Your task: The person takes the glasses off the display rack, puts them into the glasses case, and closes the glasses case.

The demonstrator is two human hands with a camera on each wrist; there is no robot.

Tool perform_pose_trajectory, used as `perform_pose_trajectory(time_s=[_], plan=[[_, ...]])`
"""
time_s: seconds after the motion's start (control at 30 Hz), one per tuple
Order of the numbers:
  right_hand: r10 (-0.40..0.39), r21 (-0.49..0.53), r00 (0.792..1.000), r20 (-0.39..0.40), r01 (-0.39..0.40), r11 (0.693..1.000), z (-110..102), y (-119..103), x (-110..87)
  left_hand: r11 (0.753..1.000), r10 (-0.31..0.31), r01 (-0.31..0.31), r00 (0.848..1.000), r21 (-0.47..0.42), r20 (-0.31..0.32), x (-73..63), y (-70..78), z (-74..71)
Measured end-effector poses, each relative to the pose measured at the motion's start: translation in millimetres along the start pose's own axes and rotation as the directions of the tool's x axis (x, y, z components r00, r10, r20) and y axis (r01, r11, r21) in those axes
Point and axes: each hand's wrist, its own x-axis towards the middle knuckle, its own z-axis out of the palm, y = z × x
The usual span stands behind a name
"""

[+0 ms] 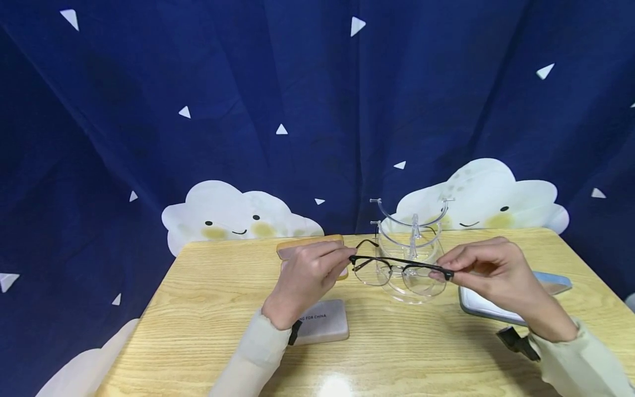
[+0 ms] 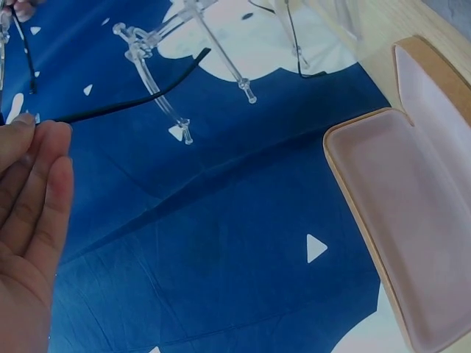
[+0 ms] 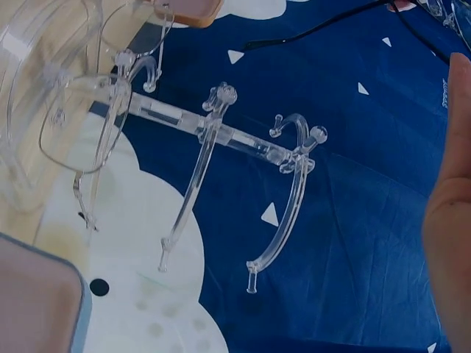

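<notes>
A pair of eyeglasses with a black upper rim and thin metal lower rims (image 1: 397, 260) is held up level in front of a clear display stand (image 1: 414, 234). My left hand (image 1: 310, 278) pinches it at the left hinge, while the thumb and fingers of my right hand (image 1: 506, 275) grip the right hinge corner. In the left wrist view, an unfolded black temple (image 2: 118, 108) points away from the fingertips toward the stand's curved arms. Another pair of thin-rimmed glasses (image 3: 85, 132) sits on the stand's lowest tier in the right wrist view; its upper two tiers carry nothing.
An open orange glasses case (image 2: 419, 213) with a pale lining lies at the table's back, left of the stand. Nearer is a closed grey case (image 1: 324, 328) with printed lettering. An open blue-edged case (image 1: 488, 305) lies partly under my right hand. A dark blue curtain (image 1: 297, 66) hangs behind.
</notes>
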Motion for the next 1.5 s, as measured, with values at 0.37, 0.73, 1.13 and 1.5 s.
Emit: perform_pose_trajectory(time_s=[0.37, 0.73, 1.13, 1.5], plan=[[-0.015, 0.17, 1.0, 0.008, 0.014, 0.985, 4.8, 0.3, 3.1, 0.999, 0.018, -0.019, 1.0, -0.038, -0.025, 0.8, 1.0, -0.5], [-0.002, 0.085, 1.0, -0.031, 0.004, 0.996, 2.2, 5.7, -1.0, 0.991, -0.023, 0.019, 0.999, -0.133, -0.028, -0.5, 0.1, -0.2], [-0.036, -0.145, 0.991, -0.127, 0.017, 0.989, 8.1, 5.7, -1.7, 0.924, -0.099, 0.069, 0.993, -0.376, -0.062, -1.8, -4.9, 1.1], [-0.206, -0.466, 0.972, -0.11, 0.133, 0.875, 19.0, 13.0, 2.7, 0.825, -0.248, 0.176, 0.967, -0.536, -0.065, -1.3, -6.1, 1.1]])
